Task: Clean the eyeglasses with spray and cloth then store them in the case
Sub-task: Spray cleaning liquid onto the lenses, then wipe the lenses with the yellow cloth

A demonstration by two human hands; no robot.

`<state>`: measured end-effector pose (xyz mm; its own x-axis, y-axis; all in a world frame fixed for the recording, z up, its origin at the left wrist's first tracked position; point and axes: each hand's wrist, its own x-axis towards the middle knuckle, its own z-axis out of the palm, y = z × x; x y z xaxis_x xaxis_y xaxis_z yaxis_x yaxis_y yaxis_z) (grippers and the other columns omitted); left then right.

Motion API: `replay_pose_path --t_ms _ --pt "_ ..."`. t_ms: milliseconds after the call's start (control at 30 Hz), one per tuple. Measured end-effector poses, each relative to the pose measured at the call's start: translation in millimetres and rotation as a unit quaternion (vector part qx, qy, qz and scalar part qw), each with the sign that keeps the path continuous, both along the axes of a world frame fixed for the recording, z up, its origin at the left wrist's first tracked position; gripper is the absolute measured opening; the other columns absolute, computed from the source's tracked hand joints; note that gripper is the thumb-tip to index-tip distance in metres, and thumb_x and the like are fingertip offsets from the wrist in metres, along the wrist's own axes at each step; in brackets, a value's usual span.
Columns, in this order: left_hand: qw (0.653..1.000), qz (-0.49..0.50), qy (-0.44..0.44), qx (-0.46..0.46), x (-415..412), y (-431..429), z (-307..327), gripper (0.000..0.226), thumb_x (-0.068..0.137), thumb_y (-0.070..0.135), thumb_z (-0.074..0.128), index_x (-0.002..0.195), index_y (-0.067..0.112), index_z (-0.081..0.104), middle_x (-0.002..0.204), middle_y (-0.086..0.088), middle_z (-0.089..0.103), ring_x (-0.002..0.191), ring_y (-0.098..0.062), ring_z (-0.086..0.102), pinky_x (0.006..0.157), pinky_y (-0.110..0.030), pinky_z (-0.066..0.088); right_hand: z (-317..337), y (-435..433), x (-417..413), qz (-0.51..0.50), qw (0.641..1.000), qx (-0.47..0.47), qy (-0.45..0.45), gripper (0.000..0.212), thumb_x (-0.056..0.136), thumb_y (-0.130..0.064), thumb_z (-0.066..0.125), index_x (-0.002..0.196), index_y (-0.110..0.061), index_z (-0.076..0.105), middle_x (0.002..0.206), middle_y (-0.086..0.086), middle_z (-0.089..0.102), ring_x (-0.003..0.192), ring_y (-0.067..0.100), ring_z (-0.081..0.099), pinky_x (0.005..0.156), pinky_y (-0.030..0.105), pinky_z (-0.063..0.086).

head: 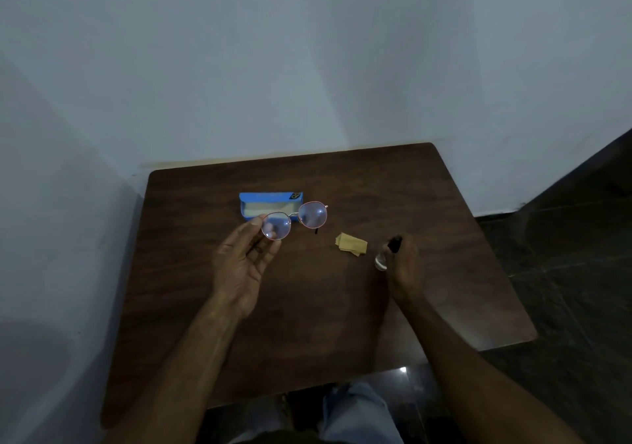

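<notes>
A knee in pale blue jeans (355,409) shows below the near edge of the dark brown wooden table (307,324). Toward the right edge, the right hand (405,265) has its fingers curled round a small clear spray bottle with a black cap (381,258); whether the bottle touches the wood cannot be told. Left of centre, the left hand (239,265) pinches one lens rim of the round red-rimmed metal eyeglasses (313,216) between thumb and fingers, holding them above the tabletop. A folded tan cloth (352,244) lies between the two hands. Just behind the eyeglasses, toward the far left corner, lies the open blue rectangular case (263,200).
</notes>
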<state>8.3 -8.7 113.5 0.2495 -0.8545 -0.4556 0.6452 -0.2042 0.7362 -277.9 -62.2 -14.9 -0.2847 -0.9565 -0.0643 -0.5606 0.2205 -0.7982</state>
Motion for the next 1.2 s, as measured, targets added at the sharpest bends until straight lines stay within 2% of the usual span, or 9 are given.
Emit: replay_pose_path --t_ms 133,267,367,467,600,800,1000,1067,1200 --pt "1.0 -0.005 -0.004 -0.001 -0.7 0.7 -2.8 0.014 0.102 0.013 0.064 0.107 0.011 0.076 0.089 -0.001 0.081 0.082 -0.01 0.079 0.071 -0.024 0.064 -1.6 0.2 0.1 -0.01 1.0 0.015 -0.012 0.025 0.097 -0.014 0.066 0.093 -0.034 0.052 0.099 -0.005 0.057 0.087 0.007 0.06 0.057 0.013 0.04" --pt "1.0 -0.007 0.0 -0.001 0.8 1.4 -5.0 0.014 0.1 0.014 0.066 0.108 0.012 0.078 0.094 -0.004 0.081 0.086 -0.012 0.079 0.072 -0.025 0.064 -4.1 7.8 -1.0 -0.001 0.999 0.012 -0.039 0.028 0.096 -0.019 0.07 0.114 -0.035 0.056 0.114 -0.002 0.062 0.108 0.023 0.063 0.078 0.032 0.052" --pt "1.0 -0.005 0.005 -0.003 1.3 1.7 -5.3 0.014 0.1 0.014 0.066 0.107 0.012 0.078 0.095 -0.004 0.082 0.086 -0.012 0.079 0.072 -0.025 0.064 -10.7 20.2 -4.8 0.031 0.999 0.015 -0.023 0.073 0.094 -0.022 0.078 0.154 -0.013 0.037 0.148 0.011 0.052 0.134 0.025 0.052 0.11 0.045 0.048" --pt "1.0 0.0 0.009 -0.008 1.5 2.3 -5.0 0.015 0.101 0.014 0.066 0.11 0.01 0.077 0.095 -0.004 0.082 0.086 -0.012 0.079 0.072 -0.024 0.064 -20.3 45.2 -3.7 -0.053 0.995 0.053 -0.066 0.097 0.085 -0.031 0.087 0.16 -0.017 0.027 0.156 0.008 0.047 0.139 0.024 0.05 0.113 0.046 0.047" --pt "1.0 0.007 0.011 -0.013 3.5 2.8 -5.4 0.019 0.101 0.014 0.065 0.115 0.008 0.076 0.1 -0.006 0.081 0.091 -0.014 0.08 0.074 -0.025 0.064 -47.8 95.0 16.0 -0.09 0.989 0.115 -0.027 0.074 0.084 -0.037 0.086 0.143 -0.018 0.043 0.131 0.006 0.061 0.115 0.025 0.065 0.092 0.04 0.055" --pt "1.0 0.014 0.015 -0.008 5.7 6.0 -8.8 0.015 0.101 0.014 0.065 0.109 0.01 0.077 0.103 -0.006 0.08 0.091 -0.014 0.078 0.077 -0.026 0.065 -48.2 82.8 48.2 0.1 0.986 0.09 0.094 0.018 0.108 -0.03 0.053 0.118 -0.016 0.056 0.118 0.006 0.061 0.1 0.021 0.061 0.081 0.035 0.049" --pt "1.0 0.022 0.008 -0.002 7.0 9.3 -11.0 0.015 0.097 0.016 0.07 0.107 0.012 0.081 0.108 -0.009 0.08 0.096 -0.016 0.079 0.075 -0.026 0.064 -21.6 8.6 69.5 0.187 0.968 0.08 0.147 0.033 0.109 -0.014 0.038 0.137 -0.004 0.052 0.144 0.018 0.049 0.129 0.032 0.05 0.106 0.043 0.045" --pt "1.0 0.024 0.007 -0.006 9.1 11.0 -10.9 0.014 0.093 0.018 0.072 0.099 0.016 0.084 0.107 -0.009 0.081 0.095 -0.016 0.079 0.074 -0.026 0.063 -14.8 -14.0 73.3 0.197 0.96 0.06 0.19 0.033 0.106 -0.013 0.042 0.136 -0.004 0.052 0.144 0.017 0.046 0.131 0.035 0.047 0.105 0.046 0.044" --pt "1.0 0.028 -0.004 -0.008 13.3 15.5 -11.8 0.015 0.095 0.018 0.071 0.096 0.019 0.086 0.108 -0.009 0.082 0.099 -0.018 0.08 0.076 -0.025 0.063 -8.7 -49.6 71.0 0.262 0.893 0.094 0.353 0.038 0.097 -0.002 0.052 0.135 -0.002 0.046 0.142 0.021 0.047 0.13 0.038 0.046 0.106 0.044 0.042"
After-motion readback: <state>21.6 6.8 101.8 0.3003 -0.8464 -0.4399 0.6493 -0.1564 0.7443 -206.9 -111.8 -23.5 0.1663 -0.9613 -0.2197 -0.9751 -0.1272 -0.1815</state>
